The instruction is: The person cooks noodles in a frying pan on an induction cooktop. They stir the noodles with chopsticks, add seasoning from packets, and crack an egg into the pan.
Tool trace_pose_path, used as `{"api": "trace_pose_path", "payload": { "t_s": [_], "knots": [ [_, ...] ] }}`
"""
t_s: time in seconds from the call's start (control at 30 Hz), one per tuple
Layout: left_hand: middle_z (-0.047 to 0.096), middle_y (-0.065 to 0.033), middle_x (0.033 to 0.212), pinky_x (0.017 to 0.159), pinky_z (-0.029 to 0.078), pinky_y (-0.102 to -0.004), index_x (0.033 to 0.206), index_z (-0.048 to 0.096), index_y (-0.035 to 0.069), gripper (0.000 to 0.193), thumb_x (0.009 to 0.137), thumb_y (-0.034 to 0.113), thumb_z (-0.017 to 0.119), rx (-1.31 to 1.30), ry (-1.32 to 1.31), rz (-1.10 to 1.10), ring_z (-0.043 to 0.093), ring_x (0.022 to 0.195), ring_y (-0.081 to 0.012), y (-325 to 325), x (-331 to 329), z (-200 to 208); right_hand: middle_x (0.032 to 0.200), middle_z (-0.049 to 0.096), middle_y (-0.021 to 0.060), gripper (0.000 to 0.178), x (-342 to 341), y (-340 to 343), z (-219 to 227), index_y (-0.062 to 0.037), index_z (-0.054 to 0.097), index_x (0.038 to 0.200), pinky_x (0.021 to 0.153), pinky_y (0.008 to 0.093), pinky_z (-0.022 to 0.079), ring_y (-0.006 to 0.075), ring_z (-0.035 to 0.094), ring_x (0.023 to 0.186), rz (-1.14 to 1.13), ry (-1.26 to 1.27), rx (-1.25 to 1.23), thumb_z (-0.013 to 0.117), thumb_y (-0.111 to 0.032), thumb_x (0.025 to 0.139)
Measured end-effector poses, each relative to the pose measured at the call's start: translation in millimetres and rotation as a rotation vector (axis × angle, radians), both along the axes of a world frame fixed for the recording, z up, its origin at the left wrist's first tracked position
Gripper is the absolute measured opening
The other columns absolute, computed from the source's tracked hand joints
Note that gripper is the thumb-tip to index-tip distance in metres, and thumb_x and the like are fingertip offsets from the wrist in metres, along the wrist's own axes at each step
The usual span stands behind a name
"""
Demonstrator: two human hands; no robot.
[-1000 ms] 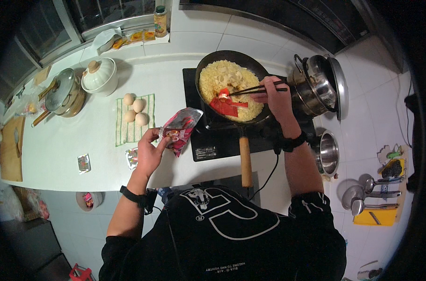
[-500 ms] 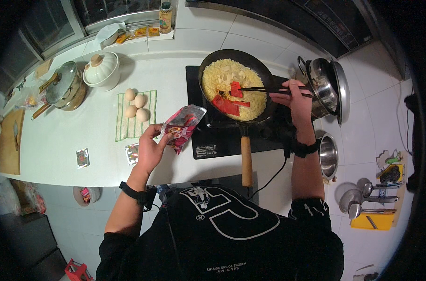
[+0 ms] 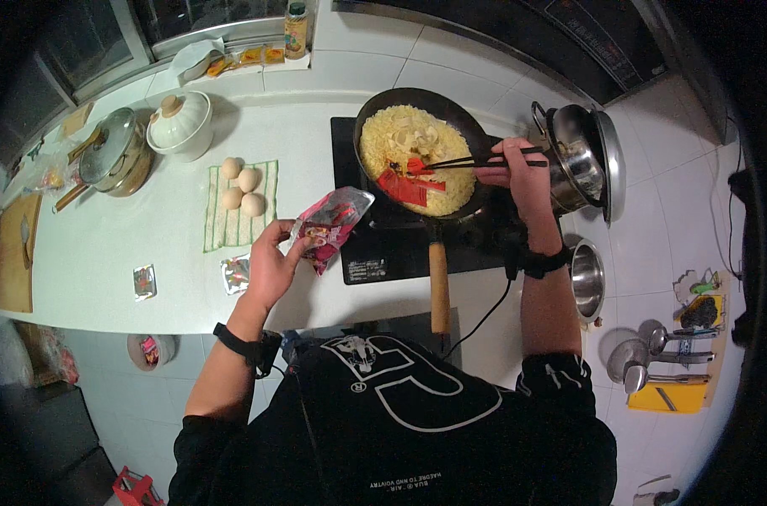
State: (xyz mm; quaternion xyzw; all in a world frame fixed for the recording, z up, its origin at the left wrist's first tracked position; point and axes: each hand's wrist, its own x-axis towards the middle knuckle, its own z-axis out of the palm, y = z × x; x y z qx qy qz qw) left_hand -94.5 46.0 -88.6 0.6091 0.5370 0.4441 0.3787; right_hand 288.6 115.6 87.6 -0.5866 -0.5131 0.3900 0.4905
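My left hand [image 3: 270,263] grips an opened pink-red foil pouch [image 3: 331,226], its mouth tilted toward the stove. Between the fingers of my right hand [image 3: 525,175] is a pair of dark chopsticks [image 3: 466,161], their tips at red strips [image 3: 403,188] in the wok [image 3: 476,128]. The wok, with its wooden handle [image 3: 439,291] toward me, holds a bed of pale yellow food [image 3: 453,142], rice or short noodles. Paler slices [image 3: 410,132] and a dark brown patch lie on it. Beneath the wok is a black cooktop [image 3: 368,267].
Several eggs [image 3: 248,180] rest on a striped cloth [image 3: 217,221]. Small foil packets [image 3: 145,282] lie near the counter's front edge. A lidded white pot [image 3: 179,135] and a glass-lidded pan [image 3: 118,160] stand left; stacked metal pots [image 3: 577,173] and a steel bowl [image 3: 587,280] stand right.
The chopsticks' tips have drawn slightly left and down, and the upper red piece has shifted and looks smaller. My left hand keeps its hold on the pouch. The view has shifted slightly.
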Motion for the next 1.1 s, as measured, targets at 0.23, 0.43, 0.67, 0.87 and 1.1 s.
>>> {"api": "trace_pose_path", "payload": {
  "t_s": [0.23,0.43,0.67,0.87,1.1],
  "knots": [
    [0.070,-0.0091,0.100,0.090,0.052,-0.0323,0.108,0.061,0.000,0.027,0.089,0.010,0.076,-0.006,0.011,-0.017,0.065,0.093,-0.0179,-3.0,-5.8,-1.4,0.089,0.064,0.0144,0.029,10.2,-1.1,6.3,0.0021,0.057,0.102,0.068,0.0360,0.063,0.0309,0.075,0.079,0.009,-0.075,0.009,0.049,-0.026,0.105],
    [0.070,-0.0100,0.102,0.090,0.052,-0.0333,0.109,0.060,-0.001,0.029,0.088,0.011,0.077,0.005,0.036,-0.018,0.065,0.094,-0.0179,-3.0,-4.4,-1.4,0.089,0.064,0.0147,0.031,16.0,-8.3,9.9,0.0016,0.057,0.102,0.069,0.0374,0.063,0.0327,0.075,0.080,-0.034,-0.009,0.034,0.050,-0.028,0.105],
    [0.069,-0.0146,0.097,0.086,0.051,-0.0347,0.106,0.062,-0.002,0.028,0.087,0.012,0.076,0.026,-0.033,-0.009,0.064,0.089,-0.0250,-2.6,1.6,-1.0,0.086,0.066,0.0164,0.032,20.7,-16.1,15.1,0.0052,0.058,0.101,0.064,0.0354,0.063,0.0307,0.075,0.075,-0.047,-0.036,0.030,0.051,-0.026,0.105],
    [0.070,-0.0149,0.098,0.088,0.052,-0.0355,0.106,0.062,-0.002,0.027,0.087,0.011,0.075,0.056,-0.016,-0.002,0.066,0.092,-0.0263,2.6,2.6,1.3,0.089,0.066,0.0169,0.033,29.2,-20.4,20.0,0.0039,0.056,0.102,0.067,0.0374,0.063,0.0343,0.074,0.079,-0.057,-0.011,0.078,0.052,-0.028,0.105],
    [0.070,-0.0150,0.100,0.091,0.052,-0.0355,0.106,0.063,-0.002,0.025,0.088,0.010,0.075,0.038,-0.058,-0.026,0.068,0.095,-0.0264,-2.9,5.6,1.4,0.088,0.067,0.0197,0.032,37.5,-22.4,13.0,0.0035,0.055,0.102,0.067,0.0390,0.064,0.0361,0.074,0.081,-0.139,0.027,-0.011,0.051,-0.028,0.105]
  ]
}}
